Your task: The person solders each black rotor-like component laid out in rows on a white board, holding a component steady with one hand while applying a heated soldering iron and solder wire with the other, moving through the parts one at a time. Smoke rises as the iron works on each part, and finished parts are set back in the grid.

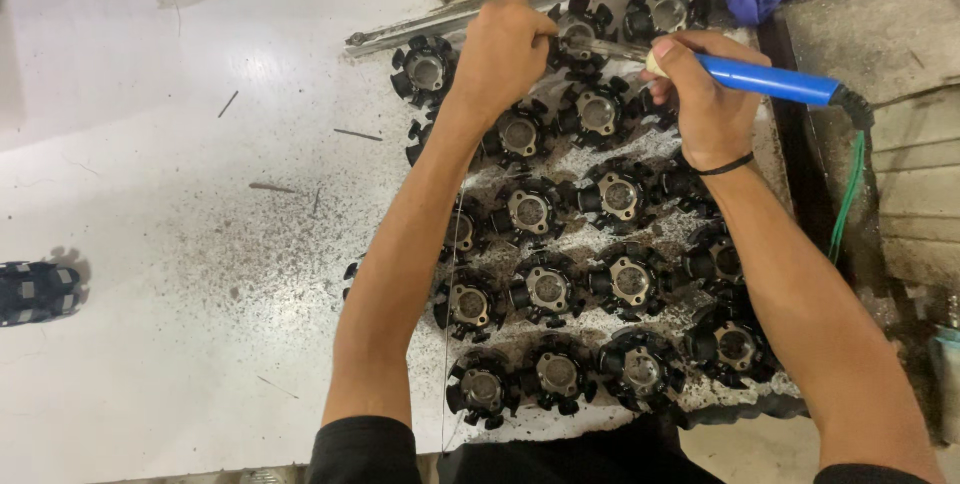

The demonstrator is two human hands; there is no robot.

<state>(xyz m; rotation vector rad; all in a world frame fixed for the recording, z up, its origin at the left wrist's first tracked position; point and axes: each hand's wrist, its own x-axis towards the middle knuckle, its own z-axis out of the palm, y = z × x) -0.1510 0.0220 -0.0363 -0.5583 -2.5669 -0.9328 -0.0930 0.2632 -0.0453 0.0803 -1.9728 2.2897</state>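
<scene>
My right hand (700,94) was closed around a blue-handled soldering iron (765,79), its tip aimed at a black coil (580,29) in the far row. My left hand (500,49) was curled with fingertips pinched at that same coil. Rows of similar coils (545,289) covered the white tabletop (180,244) between my forearms.

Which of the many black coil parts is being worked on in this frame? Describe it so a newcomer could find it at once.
On the speckled white worktable, rows of round black wound coil parts with metal centres fill the right side. Go to the far row, between the left hand and the right hand holding a blue-handled soldering iron. The one worked on is the only part the iron's metal tip reaches.
</scene>
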